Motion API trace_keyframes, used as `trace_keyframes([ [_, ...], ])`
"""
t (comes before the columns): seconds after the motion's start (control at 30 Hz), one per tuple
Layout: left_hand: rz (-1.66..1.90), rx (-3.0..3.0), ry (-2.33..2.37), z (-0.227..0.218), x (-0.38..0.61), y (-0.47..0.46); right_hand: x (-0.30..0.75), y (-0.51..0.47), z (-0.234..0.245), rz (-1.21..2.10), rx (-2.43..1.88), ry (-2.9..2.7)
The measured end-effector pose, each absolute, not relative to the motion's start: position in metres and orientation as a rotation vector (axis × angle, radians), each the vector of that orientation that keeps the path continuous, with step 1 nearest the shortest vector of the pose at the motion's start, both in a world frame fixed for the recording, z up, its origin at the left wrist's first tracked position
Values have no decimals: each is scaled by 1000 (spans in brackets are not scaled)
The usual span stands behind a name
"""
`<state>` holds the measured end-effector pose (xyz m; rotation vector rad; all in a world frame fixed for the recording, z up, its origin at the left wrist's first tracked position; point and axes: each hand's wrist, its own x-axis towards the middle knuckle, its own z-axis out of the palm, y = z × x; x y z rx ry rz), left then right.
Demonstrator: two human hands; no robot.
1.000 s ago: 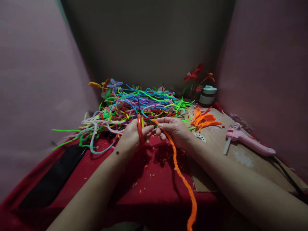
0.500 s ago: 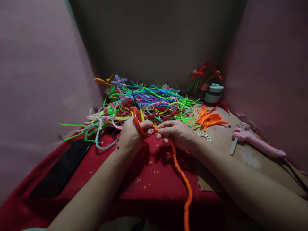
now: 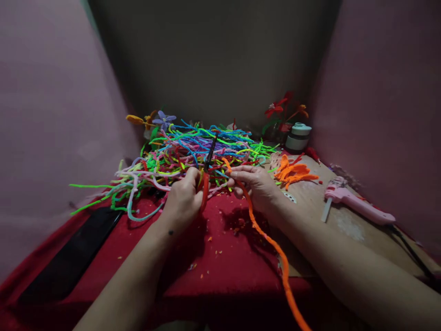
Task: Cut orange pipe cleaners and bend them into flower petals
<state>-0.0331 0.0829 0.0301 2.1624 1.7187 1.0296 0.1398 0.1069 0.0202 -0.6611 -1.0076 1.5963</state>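
My left hand (image 3: 182, 197) is closed round the red handles of a pair of scissors (image 3: 206, 177), whose dark blades point up and away over the pile. My right hand (image 3: 257, 184) pinches a long orange pipe cleaner (image 3: 265, 236) near its upper end; the rest trails down toward me over the red cloth (image 3: 206, 257). The scissor blades stand just left of the orange tip. Behind both hands lies a big tangled heap of pipe cleaners in many colours (image 3: 193, 149).
Cut orange pieces (image 3: 292, 171) lie on a cardboard sheet (image 3: 344, 230) at the right, with a pink glue gun (image 3: 354, 204). A small jar (image 3: 298, 136) and pipe-cleaner flowers (image 3: 284, 108) stand at the back right. A black flat object (image 3: 72, 259) lies at the left.
My left hand has turned the scissors so the blades point up over the pile. My right hand lifted the orange pipe cleaner's tip slightly, and its tail swung to the right.
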Motion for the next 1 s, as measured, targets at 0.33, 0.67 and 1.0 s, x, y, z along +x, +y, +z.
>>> trace_keyframes([
  [0.33,91,2748,2185,22,-27,76,145,115,21,1498,-615,-901],
  [0.67,3,2786,2192,22,-25,75,143,112,21,1500,-625,-942],
  [1.0,42,2738,2154,19,-24,74,141,107,23,1439,-702,-996],
])
